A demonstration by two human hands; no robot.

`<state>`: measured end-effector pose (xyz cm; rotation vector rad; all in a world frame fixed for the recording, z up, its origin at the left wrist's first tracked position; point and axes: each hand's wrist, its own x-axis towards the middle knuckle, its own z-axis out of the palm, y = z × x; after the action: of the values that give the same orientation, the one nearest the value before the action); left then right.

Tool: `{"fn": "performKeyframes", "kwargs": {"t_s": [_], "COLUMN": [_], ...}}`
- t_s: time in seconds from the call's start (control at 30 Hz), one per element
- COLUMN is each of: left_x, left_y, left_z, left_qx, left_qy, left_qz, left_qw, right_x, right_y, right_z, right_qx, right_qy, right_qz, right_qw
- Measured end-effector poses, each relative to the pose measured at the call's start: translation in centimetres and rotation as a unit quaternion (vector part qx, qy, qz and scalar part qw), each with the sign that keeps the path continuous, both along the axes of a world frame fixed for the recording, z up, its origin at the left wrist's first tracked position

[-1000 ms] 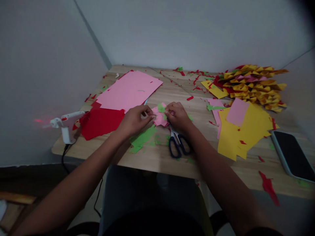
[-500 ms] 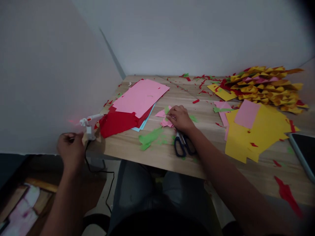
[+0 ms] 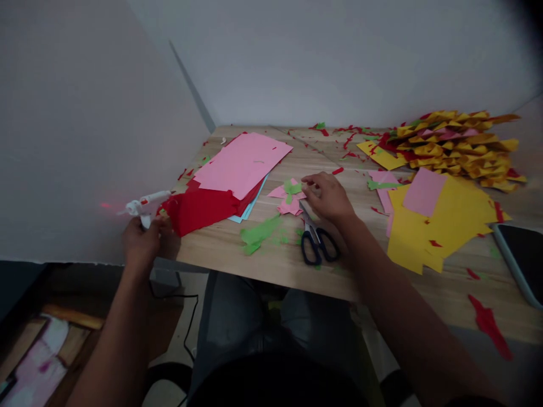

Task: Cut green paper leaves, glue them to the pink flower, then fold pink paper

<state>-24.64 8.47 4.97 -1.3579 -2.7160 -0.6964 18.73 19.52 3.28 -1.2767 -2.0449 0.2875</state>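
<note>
My left hand (image 3: pixel 143 240) is closed around the handle of a white glue gun (image 3: pixel 144 204) at the table's left corner; its nozzle points left at the wall, where a red glow shows. My right hand (image 3: pixel 327 196) rests on the table with its fingertips on a pink paper flower with a green centre piece (image 3: pixel 289 197). Black-handled scissors (image 3: pixel 314 239) lie just under my right wrist.
A stack of pink, red and light blue sheets (image 3: pixel 229 175) lies left of the flower. Green scraps (image 3: pixel 259 234) lie near the front edge. Yellow and pink sheets (image 3: pixel 441 220), a pile of folded yellow-red pieces (image 3: pixel 458 148) and a phone (image 3: pixel 524 254) are at the right. The gun's cable (image 3: pixel 186 316) hangs below.
My left hand left the flower, swung to the table's left corner and closed on the glue gun. My right hand stayed by the flower, shifting slightly right.
</note>
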Motion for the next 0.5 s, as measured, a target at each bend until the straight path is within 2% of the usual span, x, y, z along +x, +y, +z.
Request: {"fn": "performKeyframes", "kwargs": {"t_s": [0.07,0.13,0.27,0.4,0.5], "left_x": [0.6,1.3,2.1,1.5,0.8], "left_y": [-0.7,-1.4,-1.6,-0.7,-0.6], "left_z": [1.1,2.4,4.5,5.6,6.5], "left_qx": [0.040,0.095,0.244,0.331,0.363], "left_qy": [-0.040,-0.081,-0.194,-0.281,-0.293], "left_qz": [0.015,0.015,-0.022,-0.011,-0.010], "left_qw": [0.998,0.992,0.950,0.901,0.884], "right_x": [0.5,0.9,1.8,3.4,4.4], "right_y": [-2.4,-5.4,-9.5,-10.0,-9.7], "right_z": [0.8,1.1,0.6,-0.5,-0.4], "right_qx": [-0.022,-0.052,-0.060,-0.085,-0.089], "right_qy": [-0.013,-0.071,-0.181,-0.205,-0.228], "right_qz": [0.038,0.081,0.050,-0.010,-0.058], "right_qw": [0.999,0.993,0.980,0.975,0.968]}}
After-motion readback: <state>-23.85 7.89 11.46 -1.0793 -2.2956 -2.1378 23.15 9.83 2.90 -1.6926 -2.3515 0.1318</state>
